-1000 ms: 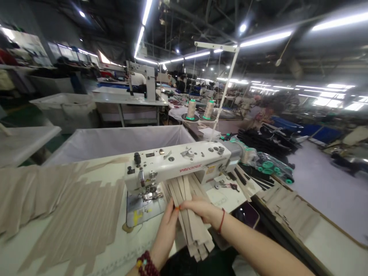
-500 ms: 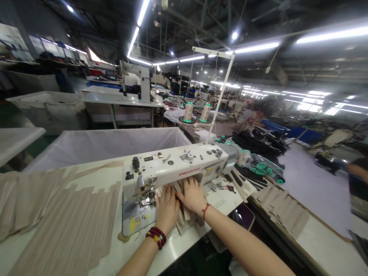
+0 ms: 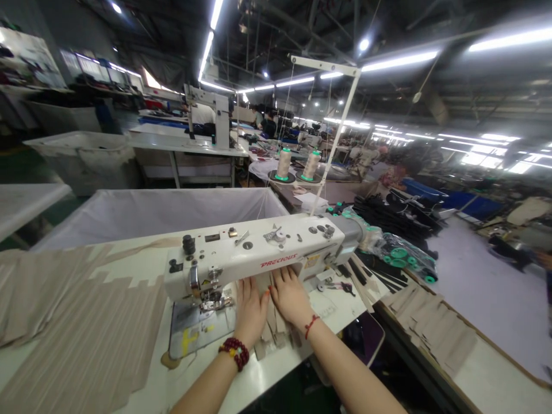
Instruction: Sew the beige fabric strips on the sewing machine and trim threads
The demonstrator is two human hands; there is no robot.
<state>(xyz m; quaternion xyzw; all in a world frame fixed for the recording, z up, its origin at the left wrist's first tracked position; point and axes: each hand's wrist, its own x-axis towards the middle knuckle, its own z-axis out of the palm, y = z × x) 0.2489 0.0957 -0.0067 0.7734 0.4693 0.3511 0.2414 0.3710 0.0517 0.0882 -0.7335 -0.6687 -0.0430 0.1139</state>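
My left hand lies flat on beige fabric strips, palm down, fingers stretched out and thumb apart. Beside it, my right hand rests on the same strips with its fingers extended, their tips partly under the arm of the white sewing machine. The strips lie in a loose bunch on the machine table, mostly covered by both hands. To the left of my left hand are the presser foot and the metal bed plate, with no fabric under the foot that I can see.
Many beige strips cover the table's left side, and more strips lie on the right-hand table. Small scissors lie behind my right hand. Two thread cones stand behind the machine, near a white-lined bin.
The view has shifted slightly. My left hand sits a little farther from the presser foot, its thumb more spread. The strips under my hands look more gathered than before.
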